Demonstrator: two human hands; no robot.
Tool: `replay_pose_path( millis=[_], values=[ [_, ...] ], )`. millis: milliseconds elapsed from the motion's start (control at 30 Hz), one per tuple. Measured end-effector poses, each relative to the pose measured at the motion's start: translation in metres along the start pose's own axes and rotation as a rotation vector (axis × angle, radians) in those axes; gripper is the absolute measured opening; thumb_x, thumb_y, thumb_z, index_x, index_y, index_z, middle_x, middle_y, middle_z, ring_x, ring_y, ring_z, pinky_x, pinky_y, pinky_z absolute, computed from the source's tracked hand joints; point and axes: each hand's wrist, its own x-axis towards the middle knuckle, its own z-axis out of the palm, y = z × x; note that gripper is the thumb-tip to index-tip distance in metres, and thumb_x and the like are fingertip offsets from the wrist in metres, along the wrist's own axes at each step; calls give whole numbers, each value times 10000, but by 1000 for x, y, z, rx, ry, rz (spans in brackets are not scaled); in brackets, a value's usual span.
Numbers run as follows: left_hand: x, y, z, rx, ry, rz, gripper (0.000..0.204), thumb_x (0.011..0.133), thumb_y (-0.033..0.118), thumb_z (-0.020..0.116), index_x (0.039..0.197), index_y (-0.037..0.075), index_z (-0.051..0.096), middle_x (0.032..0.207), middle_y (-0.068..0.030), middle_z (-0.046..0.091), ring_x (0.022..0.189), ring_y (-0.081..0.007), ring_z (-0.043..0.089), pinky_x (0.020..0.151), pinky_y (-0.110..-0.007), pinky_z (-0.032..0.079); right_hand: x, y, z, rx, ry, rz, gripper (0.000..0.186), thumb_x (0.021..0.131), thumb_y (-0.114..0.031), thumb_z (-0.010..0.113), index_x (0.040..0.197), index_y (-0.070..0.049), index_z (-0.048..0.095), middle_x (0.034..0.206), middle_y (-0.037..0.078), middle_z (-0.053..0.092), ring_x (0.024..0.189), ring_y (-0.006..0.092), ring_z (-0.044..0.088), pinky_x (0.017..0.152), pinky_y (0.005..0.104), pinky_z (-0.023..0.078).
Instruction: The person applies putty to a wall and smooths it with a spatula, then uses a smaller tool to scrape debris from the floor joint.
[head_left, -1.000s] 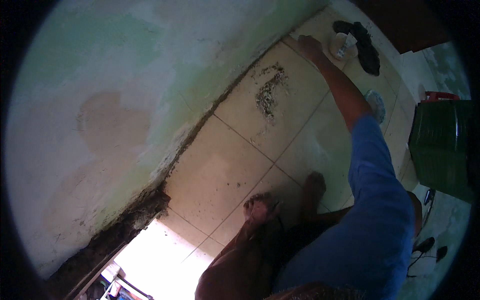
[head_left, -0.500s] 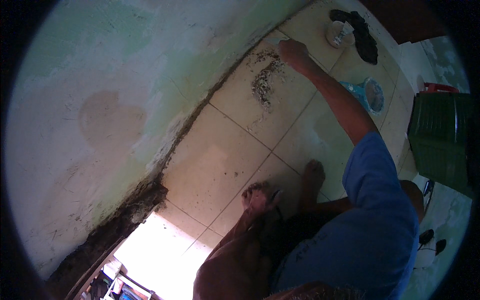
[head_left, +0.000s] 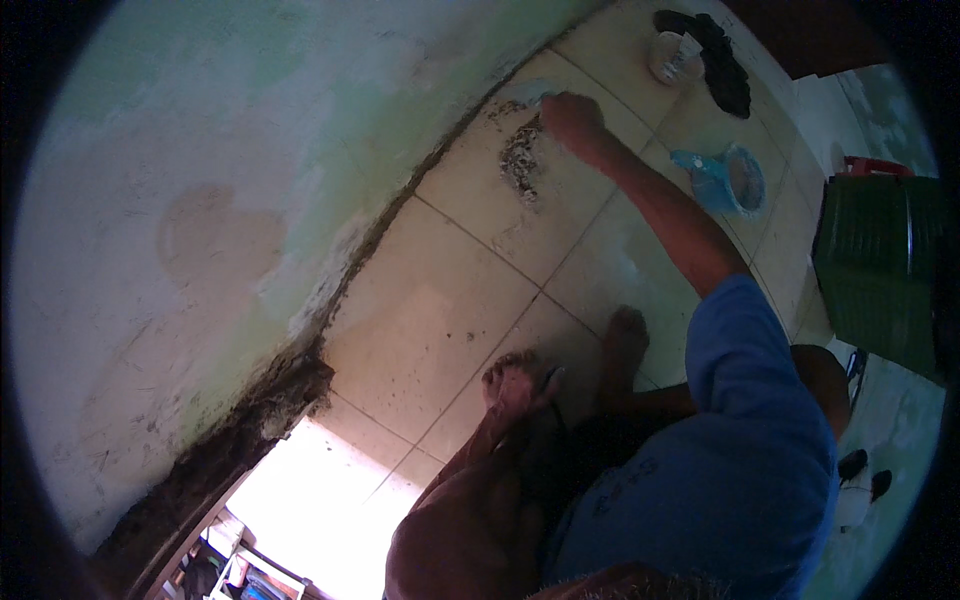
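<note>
Mortar work along the foot of the wall is part-way done, judging from the head view. The right hand (head_left: 570, 118) is stretched far out on a bare forearm, closed around what looks like a small tool or a lump of material, too blurred to name; its pale tip (head_left: 530, 95) touches the joint where the tiled floor (head_left: 440, 310) meets the painted wall (head_left: 230, 160). Just below that hand lies a dark, crumbly patch of debris (head_left: 520, 160) on the tile, seemingly not yet cleared or pressed in. From the hand back toward the person, the joint (head_left: 340, 290) runs as a dark, ragged line, and nearer the body it widens into a rough, broken black gap (head_left: 240, 430); that stretch looks unfilled, so most of the seam appears left to do.

The left hand is not visible; only a bent knee and two bare feet (head_left: 520, 385) show on the tiles, well short of the right hand.

Beyond the right hand, farther along the floor, stands a small white tub (head_left: 675, 58) with a black cloth-like heap (head_left: 725, 60) touching it. To the right of the forearm sits a light blue scoop or jug (head_left: 730, 180) with greyish contents. Farther right, a dark green box (head_left: 880, 270) stands well apart.

The seam itself looks uneven, damp-dark and crumbling, with the wall paint stained and flaking just above it.
</note>
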Motion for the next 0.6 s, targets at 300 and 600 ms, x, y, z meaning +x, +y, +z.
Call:
replay_pose_path(
  millis=[300, 600],
  values=[
    [1, 19, -34, 50, -147, -88, 477, 902, 570, 501, 1193, 225, 656, 1214, -189, 609, 1174, -407, 533, 981, -587, 403, -5, 24, -20, -17, 101, 14, 156, 844, -157, 595, 864, -33, 689, 815, 148, 699, 774, 320, 703, 640, 447, 575],
    [9, -9, 0, 13, -242, -95, 448, 924, 548, 480, 1257, 285, 622, 1363, -125, 511, 1253, -382, 459, 1001, -614, 355, -39, -5, -14, -65, -106, -166, 136, 837, -124, 588, 876, -24, 671, 851, 170, 697, 802, 322, 704, 662, 469, 577]
  ],
)
